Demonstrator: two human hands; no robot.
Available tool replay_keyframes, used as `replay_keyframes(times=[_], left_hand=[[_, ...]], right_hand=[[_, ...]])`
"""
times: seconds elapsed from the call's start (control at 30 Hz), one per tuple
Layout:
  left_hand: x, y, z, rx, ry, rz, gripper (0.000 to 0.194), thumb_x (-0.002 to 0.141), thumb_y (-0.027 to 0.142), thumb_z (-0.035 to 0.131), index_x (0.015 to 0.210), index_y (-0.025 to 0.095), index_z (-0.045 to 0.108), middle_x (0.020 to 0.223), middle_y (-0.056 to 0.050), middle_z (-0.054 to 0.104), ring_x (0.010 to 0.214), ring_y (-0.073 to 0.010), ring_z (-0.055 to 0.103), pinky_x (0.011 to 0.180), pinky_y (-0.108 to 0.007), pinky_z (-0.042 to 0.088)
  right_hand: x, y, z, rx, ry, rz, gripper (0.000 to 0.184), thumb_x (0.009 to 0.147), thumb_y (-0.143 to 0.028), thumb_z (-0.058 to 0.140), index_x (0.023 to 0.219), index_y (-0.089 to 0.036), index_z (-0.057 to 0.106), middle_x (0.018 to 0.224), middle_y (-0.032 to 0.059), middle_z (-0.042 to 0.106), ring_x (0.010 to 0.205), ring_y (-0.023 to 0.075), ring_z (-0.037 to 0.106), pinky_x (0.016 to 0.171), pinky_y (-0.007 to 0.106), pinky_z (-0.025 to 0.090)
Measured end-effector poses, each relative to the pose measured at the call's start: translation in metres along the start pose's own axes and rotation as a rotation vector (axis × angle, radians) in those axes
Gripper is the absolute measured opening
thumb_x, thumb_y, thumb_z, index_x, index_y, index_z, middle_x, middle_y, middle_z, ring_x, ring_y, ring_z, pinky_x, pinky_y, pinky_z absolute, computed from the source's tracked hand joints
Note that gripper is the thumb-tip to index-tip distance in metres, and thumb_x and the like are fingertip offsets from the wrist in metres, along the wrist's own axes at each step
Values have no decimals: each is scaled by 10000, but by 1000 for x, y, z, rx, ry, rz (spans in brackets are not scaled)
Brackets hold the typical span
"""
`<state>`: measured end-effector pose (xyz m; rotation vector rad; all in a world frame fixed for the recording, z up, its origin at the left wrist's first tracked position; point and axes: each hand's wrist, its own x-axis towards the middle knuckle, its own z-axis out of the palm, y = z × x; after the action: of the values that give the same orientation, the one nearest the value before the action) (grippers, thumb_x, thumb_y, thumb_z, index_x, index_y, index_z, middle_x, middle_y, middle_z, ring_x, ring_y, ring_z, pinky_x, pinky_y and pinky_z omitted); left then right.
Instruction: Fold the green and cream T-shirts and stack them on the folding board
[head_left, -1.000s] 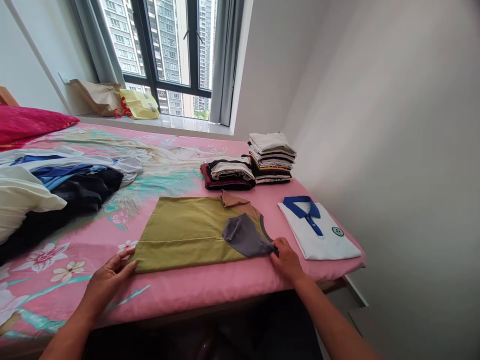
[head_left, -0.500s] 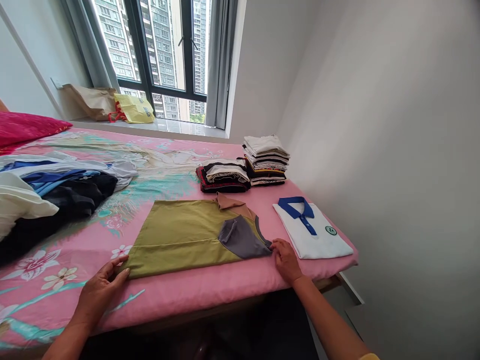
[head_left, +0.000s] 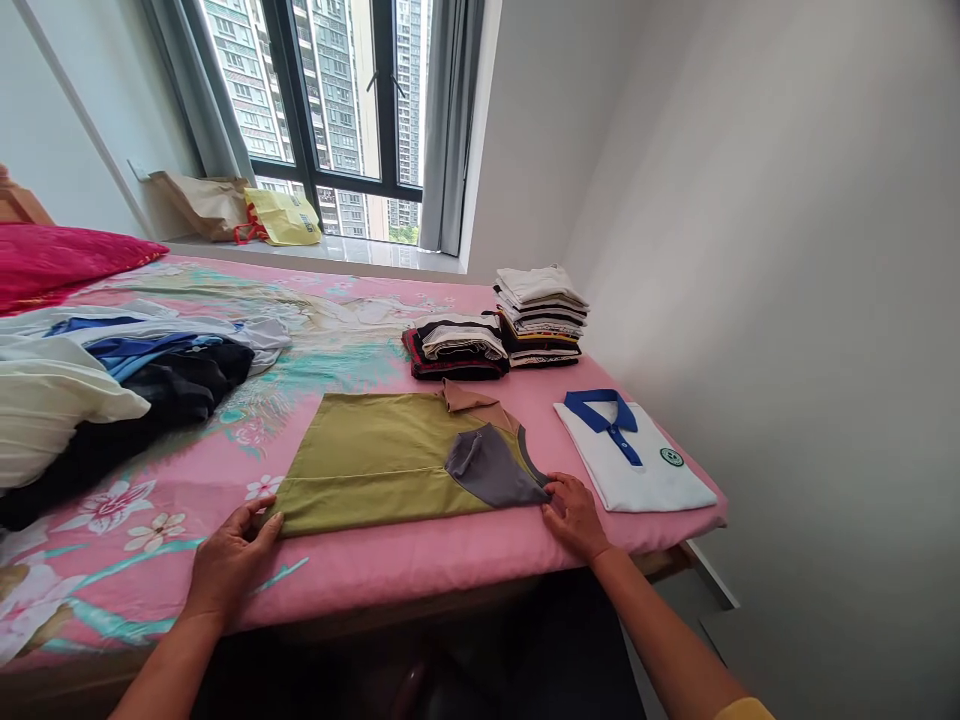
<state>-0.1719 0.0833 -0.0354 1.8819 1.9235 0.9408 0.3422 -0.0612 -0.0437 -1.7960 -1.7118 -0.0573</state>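
Observation:
An olive-green T-shirt [head_left: 375, 460] with grey and brown sleeves lies flat near the front edge of the bed, folded lengthwise, its neckline to the right. My left hand [head_left: 232, 555] pinches the near corner of its hem between thumb and fingers. At the other end, my right hand [head_left: 574, 515] has its fingers closed on the grey neckline corner. A folded white polo shirt [head_left: 649, 480] with a blue collar and a round green badge lies just right of my right hand.
Behind the T-shirt stand a low folded stack [head_left: 457, 350] and a taller clothes stack [head_left: 541, 315]. Loose clothes [head_left: 172, 370] are heaped at the left, before a red pillow [head_left: 67, 262]. Bags [head_left: 281, 217] sit on the windowsill. A wall [head_left: 750, 250] borders the right side.
The view has shifted slightly, so the scene sits a little further right. Both hands stay at the two ends of the T-shirt, and my right fingers sit closer around the neckline corner.

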Motion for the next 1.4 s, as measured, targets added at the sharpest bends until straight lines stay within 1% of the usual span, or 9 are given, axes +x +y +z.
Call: replay_keyframes(times=[0.1, 0.3, 0.53, 0.7, 0.83, 1.0, 1.13, 1.23, 1.4], left_hand=[[-4, 4, -1, 16, 9, -20, 458, 753, 496, 500, 1127, 246, 583, 893, -20, 699, 792, -184, 645, 699, -241, 466], [-12, 14, -8, 13, 42, -37, 424, 768, 456, 489, 1105, 221, 594, 807, -14, 684, 768, -175, 639, 699, -241, 451], [-14, 20, -11, 127, 57, -97, 401, 750, 343, 491, 1115, 220, 603, 812, -23, 686, 751, -182, 635, 661, -252, 424], [-11, 15, -9, 46, 16, -115, 396, 772, 435, 497, 1101, 238, 597, 799, 2, 683, 792, -179, 637, 697, -253, 423], [-8, 13, -9, 16, -24, -149, 419, 766, 485, 508, 1106, 255, 588, 792, 12, 677, 805, -182, 633, 688, -254, 418], [-7, 17, -9, 50, -12, -163, 383, 782, 472, 479, 1075, 251, 589, 750, 11, 661, 738, -186, 618, 629, -266, 395], [-6, 17, -7, 121, 6, -132, 353, 765, 422, 498, 1058, 245, 585, 758, 13, 651, 724, -184, 610, 632, -270, 392], [-5, 16, -6, 146, 18, -106, 356, 770, 415, 486, 1064, 239, 583, 764, 2, 651, 721, -191, 607, 630, -276, 397], [-6, 16, -7, 115, 38, -124, 342, 758, 414, 502, 1034, 235, 594, 799, -4, 658, 730, -196, 607, 640, -282, 414]], right_hand=[[-3, 2, 3, 2, 20, 28, 190, 732, -238, 494, 875, -207, 616, 1118, 79, 575, 1095, 235, 498, 946, 417, 387], [-7, 14, 10, 72, 36, 26, 218, 767, -348, 522, 881, -203, 639, 1117, 94, 584, 1074, 247, 515, 955, 422, 390], [-4, 14, 14, 159, 8, 180, 321, 761, -480, 519, 783, -205, 683, 1079, 102, 603, 1052, 272, 527, 959, 444, 375], [2, 9, 15, 179, -28, 242, 399, 791, -535, 480, 784, -202, 699, 1066, 103, 603, 1081, 263, 509, 969, 415, 362], [5, 4, 13, 135, 14, 223, 398, 792, -508, 462, 724, -184, 683, 992, 107, 594, 1017, 252, 516, 937, 403, 370], [3, 1, 12, 90, 42, 222, 280, 757, -385, 463, 652, -191, 635, 936, 82, 593, 979, 237, 509, 918, 397, 365], [2, 2, 12, 89, 32, 214, 246, 746, -299, 425, 720, -196, 648, 956, 71, 598, 981, 216, 513, 912, 366, 370], [2, 3, 12, 83, 16, 211, 218, 700, -306, 491, 779, -195, 660, 1009, 77, 588, 1017, 230, 502, 922, 364, 365], [2, 2, 12, 72, 16, 229, 198, 702, -284, 479, 742, -191, 648, 995, 78, 582, 1011, 233, 502, 906, 360, 371]])
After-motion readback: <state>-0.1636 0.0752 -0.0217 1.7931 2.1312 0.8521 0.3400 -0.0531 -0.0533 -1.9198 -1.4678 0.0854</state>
